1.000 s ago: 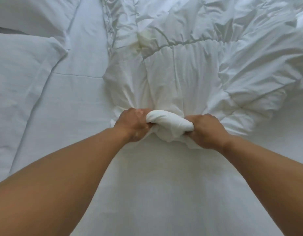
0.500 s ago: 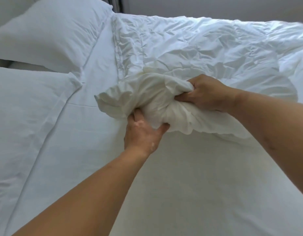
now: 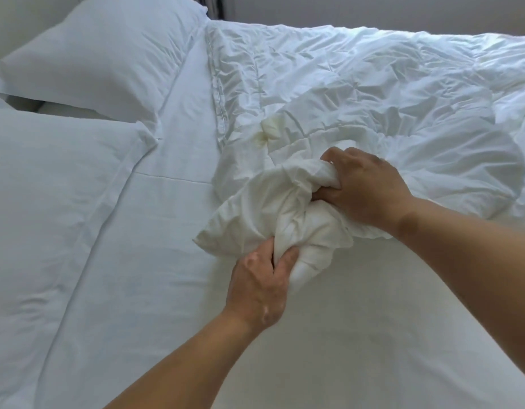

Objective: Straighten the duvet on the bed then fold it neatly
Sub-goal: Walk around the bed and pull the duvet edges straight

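A crumpled white duvet [image 3: 373, 93] lies bunched over the right and far half of the bed. Its near corner is gathered into a wad lifted off the sheet. My left hand [image 3: 259, 283] grips the lower part of that wad from below. My right hand [image 3: 363, 187] grips the upper part from the right, fingers curled into the fabric. A yellowish twisted bit of fabric [image 3: 270, 131] shows on the duvet just beyond the wad.
Two white pillows lie at the left, one far [image 3: 102, 63] and one near [image 3: 48, 187]. The white fitted sheet [image 3: 329, 335] stretches flat under my arms. A grey wall [image 3: 373, 10] runs behind the bed.
Both hands lifted the gathered duvet corner off the sheet. The right hand moved up and away, the left dropped below it. My view tilted up, showing pillows and wall.
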Motion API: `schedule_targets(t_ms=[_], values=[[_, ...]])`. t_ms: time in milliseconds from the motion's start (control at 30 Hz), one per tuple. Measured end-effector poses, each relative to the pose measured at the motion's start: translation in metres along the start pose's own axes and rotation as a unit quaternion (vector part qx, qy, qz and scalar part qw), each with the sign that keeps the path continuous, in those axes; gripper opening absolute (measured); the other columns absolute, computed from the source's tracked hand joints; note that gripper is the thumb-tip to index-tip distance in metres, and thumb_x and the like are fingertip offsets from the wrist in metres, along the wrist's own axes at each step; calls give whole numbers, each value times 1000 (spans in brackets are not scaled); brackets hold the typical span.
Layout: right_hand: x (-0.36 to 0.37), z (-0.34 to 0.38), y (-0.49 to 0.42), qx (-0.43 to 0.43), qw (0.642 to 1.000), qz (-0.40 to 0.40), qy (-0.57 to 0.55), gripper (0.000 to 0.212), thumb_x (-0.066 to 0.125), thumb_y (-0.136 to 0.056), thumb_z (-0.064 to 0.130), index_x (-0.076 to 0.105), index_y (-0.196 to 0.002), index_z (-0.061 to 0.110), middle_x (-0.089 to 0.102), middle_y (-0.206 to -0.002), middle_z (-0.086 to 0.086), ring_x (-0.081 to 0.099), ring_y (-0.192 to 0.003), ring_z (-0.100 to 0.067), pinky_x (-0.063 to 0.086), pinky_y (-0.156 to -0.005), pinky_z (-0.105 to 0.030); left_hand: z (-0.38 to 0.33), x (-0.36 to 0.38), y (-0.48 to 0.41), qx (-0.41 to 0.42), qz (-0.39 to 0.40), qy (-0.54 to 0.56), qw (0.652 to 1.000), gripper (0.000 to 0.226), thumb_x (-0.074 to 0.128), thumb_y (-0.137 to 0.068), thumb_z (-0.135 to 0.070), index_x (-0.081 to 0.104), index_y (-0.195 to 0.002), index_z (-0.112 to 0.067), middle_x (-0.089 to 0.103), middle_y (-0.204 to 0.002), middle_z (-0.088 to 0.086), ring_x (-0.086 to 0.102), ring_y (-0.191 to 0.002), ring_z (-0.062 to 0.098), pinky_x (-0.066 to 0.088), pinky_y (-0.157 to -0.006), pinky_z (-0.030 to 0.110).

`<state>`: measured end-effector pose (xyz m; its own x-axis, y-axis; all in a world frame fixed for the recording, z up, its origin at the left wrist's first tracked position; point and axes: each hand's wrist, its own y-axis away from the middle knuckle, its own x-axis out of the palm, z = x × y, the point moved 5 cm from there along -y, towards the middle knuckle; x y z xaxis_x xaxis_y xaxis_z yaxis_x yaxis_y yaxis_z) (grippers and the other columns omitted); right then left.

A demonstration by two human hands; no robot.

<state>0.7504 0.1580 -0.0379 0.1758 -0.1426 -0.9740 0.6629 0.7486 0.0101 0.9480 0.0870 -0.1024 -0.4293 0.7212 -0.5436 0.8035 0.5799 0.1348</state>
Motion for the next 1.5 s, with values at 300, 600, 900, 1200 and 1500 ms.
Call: schedule_targets(t_ms=[300,600,900,1200,1500], values=[[46,32,128,-69,988,-122,68,44,84,-67,36,63,-101,17,60,-89,-3,61,-75,-30,49,-64,-38,60,-27,38,-41,63,-262,962,28,49,-94,-54,51,-90,-27,69,-93,9,62,-85,36,46,-65,35],[146,18,177,14,987,148,-66,96,70,-82,44,11,-156,30,19,-160,10,31,-144,-20,44,-110,-38,109,22,35,-28,120,-328,937,70,62,-81,-60,26,-141,-48,41,-136,-1,40,-127,30,43,-101,51],[158,36,215,48,990,91,-93,132,82,-63,64,1,-160,25,6,-167,0,19,-152,-21,38,-116,-44,80,21,80,-61,147,-28,987,22,44,-97,-26,63,-108,-29,69,-95,-4,65,-90,24,51,-75,30],[94,55,215,-58,974,-217,-30,9,68,-82,19,73,-89,19,73,-91,3,65,-89,-27,43,-99,-53,40,-23,120,-198,241,250,917,32,66,-92,-43,62,-122,-33,73,-115,-5,70,-104,16,58,-90,39],[88,46,209,-29,995,-95,-5,22,44,-75,20,63,-63,21,64,-62,4,58,-57,-25,41,-71,-33,89,-3,162,21,-5,-88,996,62,87,-57,-43,60,-112,-31,42,-105,-15,54,-90,11,55,-71,26]])
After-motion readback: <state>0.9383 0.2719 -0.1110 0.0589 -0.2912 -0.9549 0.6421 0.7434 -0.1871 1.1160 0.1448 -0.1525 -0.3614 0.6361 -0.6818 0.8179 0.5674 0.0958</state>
